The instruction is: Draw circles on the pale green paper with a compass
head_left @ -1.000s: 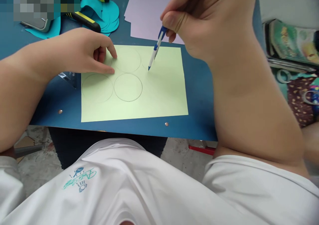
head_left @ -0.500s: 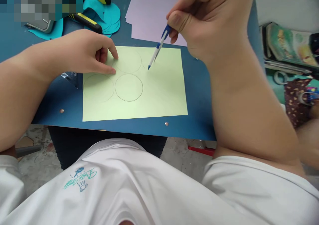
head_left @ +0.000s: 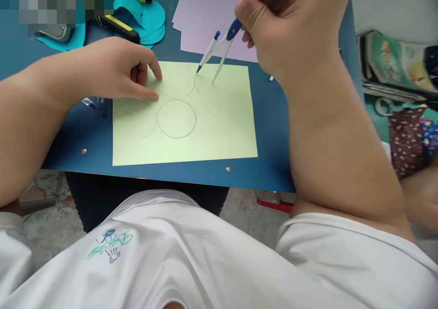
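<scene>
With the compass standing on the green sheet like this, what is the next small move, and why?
Probably turn the compass on with the right hand, sweeping the pencil leg round. Only a short arc of this circle shows beside the three drawn ones, both legs touch the green sheet, and the left hand pins it flat.

Only marking in view: a small teal and blue printed logo [head_left: 109, 247] on the front of the white shirt [head_left: 191, 259], script-style lettering over a hand-like sign, too small and warped to read. The magazine or booklet covers [head_left: 393, 62] at right carry print, all blurred. No legible numbers, brands or labels elsewhere.
</scene>
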